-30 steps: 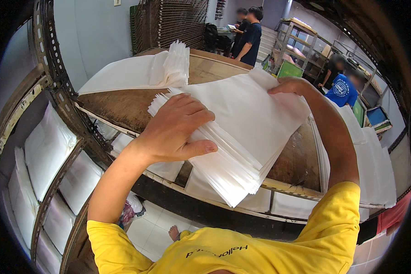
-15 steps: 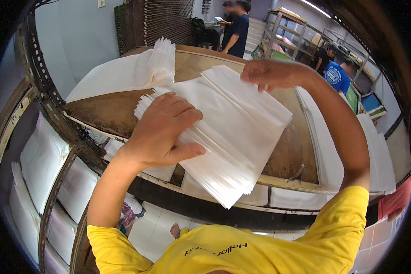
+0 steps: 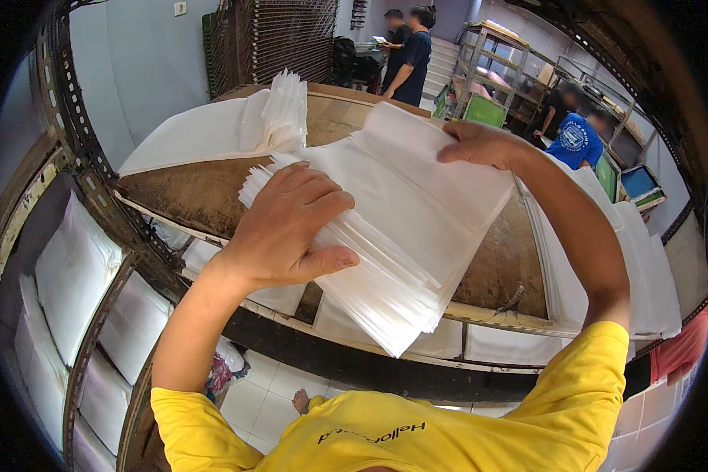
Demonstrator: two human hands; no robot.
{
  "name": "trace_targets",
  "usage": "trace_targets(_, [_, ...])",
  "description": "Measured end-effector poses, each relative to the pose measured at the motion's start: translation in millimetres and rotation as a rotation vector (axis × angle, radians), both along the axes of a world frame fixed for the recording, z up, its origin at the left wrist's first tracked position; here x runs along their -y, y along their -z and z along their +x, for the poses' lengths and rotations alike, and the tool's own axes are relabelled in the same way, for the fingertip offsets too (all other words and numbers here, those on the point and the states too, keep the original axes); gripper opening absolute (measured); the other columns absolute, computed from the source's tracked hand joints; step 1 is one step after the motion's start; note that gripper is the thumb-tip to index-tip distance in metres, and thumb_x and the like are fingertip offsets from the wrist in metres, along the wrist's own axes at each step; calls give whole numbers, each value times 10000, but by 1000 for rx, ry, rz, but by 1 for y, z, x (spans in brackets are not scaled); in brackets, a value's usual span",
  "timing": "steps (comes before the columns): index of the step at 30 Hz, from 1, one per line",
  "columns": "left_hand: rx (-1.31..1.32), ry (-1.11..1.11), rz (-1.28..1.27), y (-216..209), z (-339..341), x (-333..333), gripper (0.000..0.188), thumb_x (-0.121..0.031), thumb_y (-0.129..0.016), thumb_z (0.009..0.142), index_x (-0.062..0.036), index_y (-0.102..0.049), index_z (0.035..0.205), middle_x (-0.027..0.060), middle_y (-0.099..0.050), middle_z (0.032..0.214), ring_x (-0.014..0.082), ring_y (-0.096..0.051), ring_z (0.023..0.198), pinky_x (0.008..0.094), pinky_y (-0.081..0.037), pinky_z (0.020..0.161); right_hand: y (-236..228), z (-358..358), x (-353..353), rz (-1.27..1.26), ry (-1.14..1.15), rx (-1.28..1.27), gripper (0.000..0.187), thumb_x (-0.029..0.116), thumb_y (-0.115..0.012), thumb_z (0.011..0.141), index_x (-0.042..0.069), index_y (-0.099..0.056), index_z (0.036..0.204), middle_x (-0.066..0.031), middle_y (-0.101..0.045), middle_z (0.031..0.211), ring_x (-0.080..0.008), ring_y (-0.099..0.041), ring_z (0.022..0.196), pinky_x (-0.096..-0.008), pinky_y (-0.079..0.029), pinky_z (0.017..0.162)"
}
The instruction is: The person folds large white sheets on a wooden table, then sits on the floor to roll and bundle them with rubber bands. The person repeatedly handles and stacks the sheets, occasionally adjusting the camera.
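- Beside a pale wall (image 3: 126, 79): worn brown wooden table (image 3: 189, 189), with a fanned white pile (image 3: 212, 130) toward the far left and more white sheets (image 3: 641, 275) at the right end.
- Around the middle of the table: loose white stack (image 3: 401, 208), near corner jutting past the near edge.
- Laid over the fanned left side of the stack: left hand (image 3: 295, 216), palm down, thumb well apart from fingers.
- At the far right edge of the stack: right hand (image 3: 480, 145), fingers curled toward the raised sheet; cannot tell whether pinched or merely resting.
- Likely risks: fanned layers sliding apart under uneven left-hand pressure; creasing from a push at the raised part; slipping off from the overhanging corner.
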State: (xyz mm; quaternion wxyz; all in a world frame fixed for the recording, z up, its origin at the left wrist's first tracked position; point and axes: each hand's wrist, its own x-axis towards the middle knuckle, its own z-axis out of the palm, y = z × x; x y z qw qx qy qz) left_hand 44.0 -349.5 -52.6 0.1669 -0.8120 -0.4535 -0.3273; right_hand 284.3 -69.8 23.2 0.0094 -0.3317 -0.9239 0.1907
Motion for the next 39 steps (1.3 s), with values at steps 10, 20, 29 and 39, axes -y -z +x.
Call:
trace_targets(10, [-18, -33, 59, 2, -3, 4, 666, -567, -677, 796, -42, -606, 1201, 175, -562, 1149, 406, -523, 1127, 582, -312, 1121, -18, -34, 84, -213, -68, 9, 763, 642, -619, 900, -4, -551, 1299, -132, -606, 1213, -208, -627, 1043, -346, -563, 817])
trace_targets(20, [11, -88, 27, 7, -4, 6, 792, -736, -390, 903, -31, -627, 1174, 203, -581, 1133, 437, -528, 1134, 594, -266, 1148, 8, -42, 100, -700, -86, -242, 747, 431, -761, 836, -17, -514, 1381, -148, -632, 1249, -226, -638, 1110, -353, -532, 938])
trace_targets(29, [1088, -106, 133, 6, 17, -7, 856, -398, -734, 897, 9, -290, 1505, 204, -428, 1452, 351, -436, 1350, 480, -337, 1150, 0, 0, 127, -456, -175, -822, 647, 266, -758, 876, -6, -468, 1386, -111, -653, 1200, -160, -650, 1050, -343, -524, 947])
trace_targets(39, [1316, 324, -110, -66, 58, -48, 1046, -538, -752, 840, -24, -171, 1542, 231, -449, 1417, 335, -489, 1312, 426, -458, 1064, -2, 19, 123, -98, -13, -1225, 499, 253, -719, 927, -1, -496, 1294, -120, -662, 1112, -156, -654, 983, -317, -546, 845])
